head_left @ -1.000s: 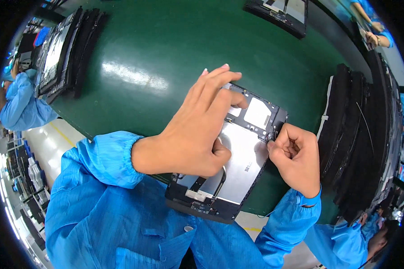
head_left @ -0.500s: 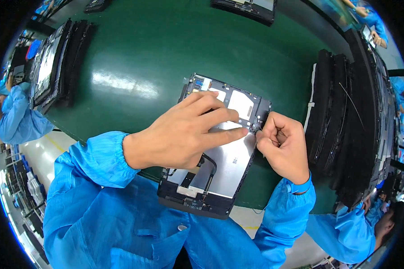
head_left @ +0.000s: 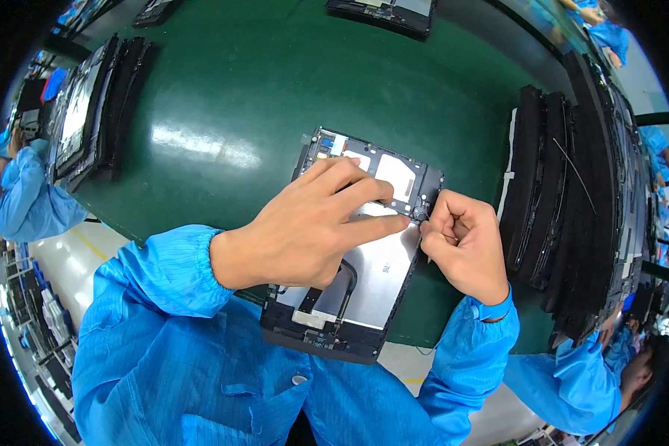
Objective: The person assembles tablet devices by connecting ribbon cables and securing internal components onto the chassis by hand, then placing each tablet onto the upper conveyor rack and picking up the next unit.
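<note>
A black tablet-like frame (head_left: 327, 327) with a silver metal back plate (head_left: 383, 271) lies on the green table, its inner side up. My left hand (head_left: 312, 230) rests flat on the plate, its fingers stretched to a small dark part (head_left: 421, 215) at the frame's right edge. My right hand (head_left: 464, 245) is curled at that same edge, thumb and fingers pinched at the small part. Whether it holds a tool is hidden. Both forearms wear blue sleeves.
A row of black frames (head_left: 565, 208) stands on edge at the right. Another stack (head_left: 89, 111) leans at the far left. One more frame (head_left: 383, 15) lies at the table's far side. People in blue coats work at the left (head_left: 22, 193) and lower right (head_left: 572, 379).
My left hand has come down flat onto the plate, fingers reaching right. My right hand has closed in on the frame's right edge. The frame has stayed in place.
</note>
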`<state>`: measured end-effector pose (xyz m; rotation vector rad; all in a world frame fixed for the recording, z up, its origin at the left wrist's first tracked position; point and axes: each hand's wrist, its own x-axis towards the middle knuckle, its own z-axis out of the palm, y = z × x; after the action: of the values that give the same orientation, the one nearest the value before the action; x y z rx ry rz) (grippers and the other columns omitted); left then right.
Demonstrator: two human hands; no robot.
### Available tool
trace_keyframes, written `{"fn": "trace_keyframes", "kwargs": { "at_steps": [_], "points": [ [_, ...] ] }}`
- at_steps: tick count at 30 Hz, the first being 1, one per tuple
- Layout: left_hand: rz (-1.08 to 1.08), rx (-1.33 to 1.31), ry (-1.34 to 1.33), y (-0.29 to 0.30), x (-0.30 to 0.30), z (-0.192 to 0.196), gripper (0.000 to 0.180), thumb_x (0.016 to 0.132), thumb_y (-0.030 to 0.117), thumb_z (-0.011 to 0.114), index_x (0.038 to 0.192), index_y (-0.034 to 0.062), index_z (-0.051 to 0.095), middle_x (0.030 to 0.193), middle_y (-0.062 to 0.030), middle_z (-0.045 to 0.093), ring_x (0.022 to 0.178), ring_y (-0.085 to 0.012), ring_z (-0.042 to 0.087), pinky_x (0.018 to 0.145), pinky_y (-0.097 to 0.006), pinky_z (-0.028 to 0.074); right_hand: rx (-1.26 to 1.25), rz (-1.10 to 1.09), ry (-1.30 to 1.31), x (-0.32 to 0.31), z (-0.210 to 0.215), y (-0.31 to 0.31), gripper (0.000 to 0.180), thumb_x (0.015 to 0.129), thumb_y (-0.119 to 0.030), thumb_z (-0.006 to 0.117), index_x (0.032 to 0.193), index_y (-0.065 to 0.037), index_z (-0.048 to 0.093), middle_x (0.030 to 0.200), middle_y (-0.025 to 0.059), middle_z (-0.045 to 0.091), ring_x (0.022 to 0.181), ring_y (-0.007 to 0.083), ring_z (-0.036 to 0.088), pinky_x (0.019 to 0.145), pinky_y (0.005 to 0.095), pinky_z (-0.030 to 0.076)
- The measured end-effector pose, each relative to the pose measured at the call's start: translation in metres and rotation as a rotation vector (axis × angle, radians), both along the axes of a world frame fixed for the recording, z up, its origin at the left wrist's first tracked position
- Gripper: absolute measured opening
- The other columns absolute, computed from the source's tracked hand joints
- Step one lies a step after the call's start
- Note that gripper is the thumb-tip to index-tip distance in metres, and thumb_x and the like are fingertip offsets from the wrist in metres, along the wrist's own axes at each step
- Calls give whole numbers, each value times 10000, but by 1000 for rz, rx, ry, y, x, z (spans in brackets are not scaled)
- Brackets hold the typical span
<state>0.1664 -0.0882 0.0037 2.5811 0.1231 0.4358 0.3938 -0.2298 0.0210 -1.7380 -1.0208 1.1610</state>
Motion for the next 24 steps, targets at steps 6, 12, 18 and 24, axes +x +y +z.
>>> {"fn": "trace_keyframes", "kwargs": {
  "at_steps": [6, 12, 18, 24],
  "points": [
    [-10, 48, -16, 0, -1, 1, 745, 649, 29, 737, 1377, 180, 785, 1355, -110, 631, 1174, -381, 554, 1098, -584, 501, 27, 23, -56, -1, 3, 1, 268, 820, 7, 737, 702, -28, 500, 610, -34, 409, 614, 36, 375, 545, 290, 279],
    [-22, 44, 12, 0, -2, 3, 752, 650, 39, 745, 1388, 181, 786, 1356, -107, 629, 1175, -381, 556, 1122, -593, 503, 55, 20, -80, -1, 1, -1, 269, 817, 5, 741, 700, -25, 500, 596, -24, 397, 599, 41, 374, 537, 298, 279],
    [-6, 37, 22, -1, -1, 4, 760, 651, 21, 748, 1394, 181, 773, 1367, -109, 624, 1188, -378, 564, 1127, -588, 497, -7, 27, -63, -2, 7, 1, 258, 814, 1, 740, 705, -24, 507, 601, -19, 389, 604, 45, 369, 541, 300, 281],
    [-34, 52, 32, 1, 4, 5, 738, 653, 16, 751, 1379, 146, 757, 1343, -116, 633, 1184, -368, 587, 1129, -583, 494, 12, 14, -70, -1, 3, 0, 244, 810, -3, 730, 705, -23, 511, 603, -19, 406, 605, 53, 370, 541, 306, 286]
  ]
}}
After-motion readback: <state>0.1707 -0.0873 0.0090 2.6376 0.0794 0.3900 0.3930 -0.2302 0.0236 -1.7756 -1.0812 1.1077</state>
